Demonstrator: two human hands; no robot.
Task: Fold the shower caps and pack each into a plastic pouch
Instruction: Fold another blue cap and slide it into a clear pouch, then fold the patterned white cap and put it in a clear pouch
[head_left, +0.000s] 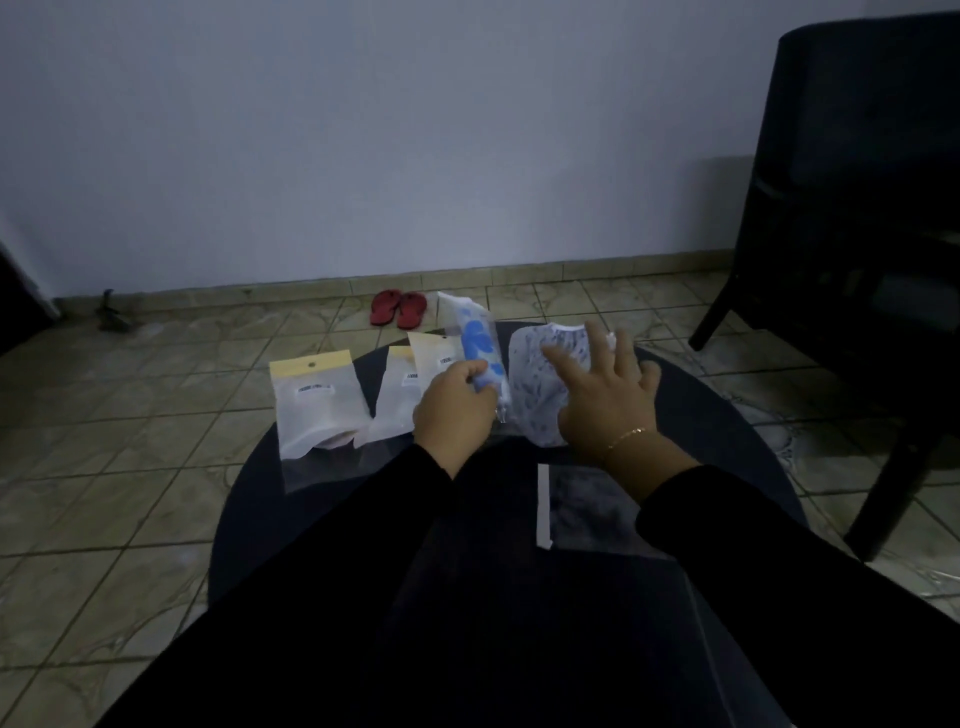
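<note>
We hold a blue-patterned shower cap in its clear pouch (480, 345) upright over the far middle of the round dark desk (727, 415), our left hand (454, 410) with fingers clamped on its lower end. Our right hand (605, 397) hovers with fingers spread apart over a speckled shower cap (535, 384) lying just right of it. To the left lie yellow-topped pouches (317, 402) holding white contents. An empty clear pouch (587, 506) lies nearer. Red slippers (397, 309) sit on the far floor; a dark chair (852, 208) stands right.
</note>
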